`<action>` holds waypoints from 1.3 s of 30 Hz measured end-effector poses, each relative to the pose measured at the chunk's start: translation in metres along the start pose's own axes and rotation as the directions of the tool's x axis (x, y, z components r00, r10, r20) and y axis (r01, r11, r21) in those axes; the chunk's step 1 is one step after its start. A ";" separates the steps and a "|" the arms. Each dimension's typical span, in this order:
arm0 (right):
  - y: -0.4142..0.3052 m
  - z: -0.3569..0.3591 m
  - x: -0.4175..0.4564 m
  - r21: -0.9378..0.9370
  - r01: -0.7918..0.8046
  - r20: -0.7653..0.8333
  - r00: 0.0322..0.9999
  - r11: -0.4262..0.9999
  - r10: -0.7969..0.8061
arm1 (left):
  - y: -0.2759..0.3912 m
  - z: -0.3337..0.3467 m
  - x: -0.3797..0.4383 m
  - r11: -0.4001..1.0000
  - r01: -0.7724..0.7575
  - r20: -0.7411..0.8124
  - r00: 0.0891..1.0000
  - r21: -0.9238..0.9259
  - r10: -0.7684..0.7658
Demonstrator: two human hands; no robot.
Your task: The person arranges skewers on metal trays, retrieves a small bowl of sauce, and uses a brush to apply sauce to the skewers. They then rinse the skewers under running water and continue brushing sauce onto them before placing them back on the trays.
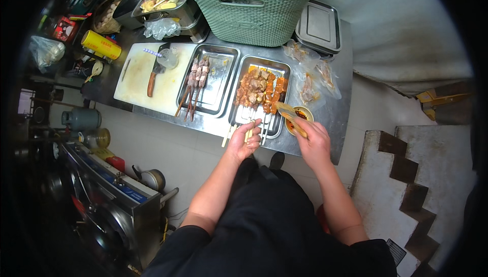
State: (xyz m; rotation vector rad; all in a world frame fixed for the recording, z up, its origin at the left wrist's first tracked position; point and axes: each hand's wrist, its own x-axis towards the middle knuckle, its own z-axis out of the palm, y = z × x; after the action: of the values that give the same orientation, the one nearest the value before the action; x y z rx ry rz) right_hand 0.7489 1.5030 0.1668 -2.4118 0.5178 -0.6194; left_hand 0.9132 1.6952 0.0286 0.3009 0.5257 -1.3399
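My left hand (pixel 243 141) is closed around the handle ends of wooden skewers, low at the near edge of a steel tray (pixel 288 67). Orange-coated meat skewers (pixel 254 86) lie side by side in that tray, their sticks pointing towards me. A flat wooden-handled basting brush (pixel 292 117) is gripped in my right hand (pixel 314 139). Its bristle end is beside the meat at the tray's right side, and its handle passes over a small bowl (pixel 311 115) of red, oily sauce. Whether the bristles touch the meat, I cannot tell.
Left of the tray, another steel tray (pixel 221 103) holds several paler skewers (pixel 198 73). A cleaver (pixel 155 72) and a plastic cup (pixel 167 59) rest on a white cutting board (pixel 133 63). Behind stands a green basket (pixel 251 17). Stained plastic bags (pixel 309 90) lie right.
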 end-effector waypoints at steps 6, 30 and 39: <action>-0.011 0.062 0.053 0.064 0.131 0.146 0.979 0.989 -0.139 | 0.003 0.004 0.000 1.000 0.004 -0.021 1.000 0.019 -0.004; 0.018 0.091 0.139 -0.005 -0.079 0.192 0.978 0.997 0.078 | 0.007 0.010 -0.006 0.991 0.045 0.008 0.999 -0.128 -0.045; 0.026 0.098 0.166 -0.016 -0.153 0.230 0.961 0.988 0.153 | 0.007 0.009 -0.007 0.989 0.079 0.093 0.993 -0.127 -0.068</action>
State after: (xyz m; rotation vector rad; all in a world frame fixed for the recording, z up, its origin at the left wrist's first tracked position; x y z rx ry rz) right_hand 0.9311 1.4452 0.1314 -2.3737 0.5962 -0.2681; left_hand 0.9208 1.6980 0.0395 0.1145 0.5516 -1.3764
